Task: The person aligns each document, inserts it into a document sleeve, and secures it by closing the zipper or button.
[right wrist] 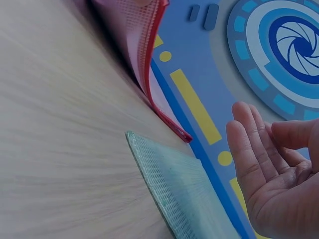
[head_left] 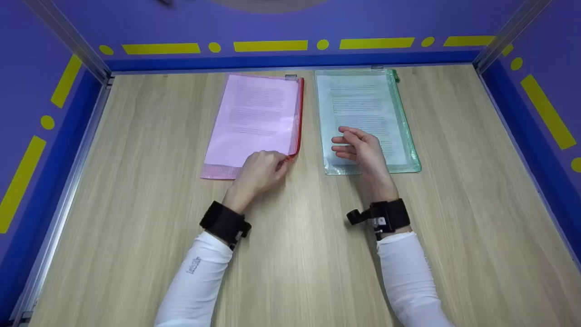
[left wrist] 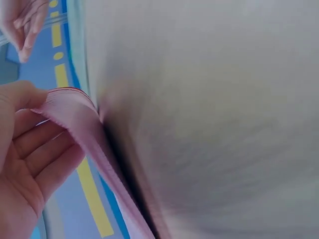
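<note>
While left hand (head_left: 259,171) pinches pink pouch (head_left: 256,119) corner (red-zipped edge), right hand (head_left: 358,147) hovers relaxed over green pouch (head_left: 363,102).

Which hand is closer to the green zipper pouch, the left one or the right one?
The right hand is nearer: it hovers directly over the green zipper pouch, fingers relaxed. The left hand is farther away, pinching the near corner of the pink zipper pouch beside it.

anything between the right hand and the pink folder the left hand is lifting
Nothing visible. The right hand hovers open above the green folder, and only bare table lies between it and the pink folder, whose near corner the left hand pinches.
</note>
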Motion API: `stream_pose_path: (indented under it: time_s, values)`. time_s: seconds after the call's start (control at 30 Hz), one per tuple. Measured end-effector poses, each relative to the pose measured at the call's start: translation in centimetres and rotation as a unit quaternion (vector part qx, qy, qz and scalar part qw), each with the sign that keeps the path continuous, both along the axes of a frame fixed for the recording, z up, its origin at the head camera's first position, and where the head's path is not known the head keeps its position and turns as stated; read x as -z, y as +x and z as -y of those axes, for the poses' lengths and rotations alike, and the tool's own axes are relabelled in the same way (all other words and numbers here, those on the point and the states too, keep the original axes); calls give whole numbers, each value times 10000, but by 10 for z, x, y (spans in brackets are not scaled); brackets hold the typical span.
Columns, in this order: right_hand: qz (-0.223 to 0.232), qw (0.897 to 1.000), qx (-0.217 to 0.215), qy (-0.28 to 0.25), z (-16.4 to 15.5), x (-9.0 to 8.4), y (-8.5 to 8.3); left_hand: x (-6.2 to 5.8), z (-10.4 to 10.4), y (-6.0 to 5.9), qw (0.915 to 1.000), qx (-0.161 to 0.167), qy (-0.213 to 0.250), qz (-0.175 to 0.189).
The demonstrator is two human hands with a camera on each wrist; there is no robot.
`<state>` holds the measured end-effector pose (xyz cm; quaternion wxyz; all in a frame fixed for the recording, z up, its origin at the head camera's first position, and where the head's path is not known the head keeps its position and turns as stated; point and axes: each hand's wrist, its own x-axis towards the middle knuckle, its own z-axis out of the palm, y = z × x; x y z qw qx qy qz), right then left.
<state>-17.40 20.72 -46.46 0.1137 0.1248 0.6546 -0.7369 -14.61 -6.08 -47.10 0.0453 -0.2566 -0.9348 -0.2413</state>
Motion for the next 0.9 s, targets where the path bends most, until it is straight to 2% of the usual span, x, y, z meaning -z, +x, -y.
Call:
stream_pose_path:
  time_s: [0.17,0.33,0.5,0.6,0.9]
  values:
    - [1,10000,-50,42,1,3,-1,-4,1,-2,9965,-253,459,-653]
    - [-36,9993,-174,332,4,4,0,-8,0,-2,9880,-593,909,-1099]
    - [-181,9975,-383,563,10,3,1,-9,-2,0,9784,-837,1462,-1199]
    - [-349,9946,-565,797,15,1,2,-9,-3,2,9751,-905,1635,-1198]
    - [-1191,9765,-1094,1425,36,-3,10,-9,-4,7,9795,-746,1407,-1231]
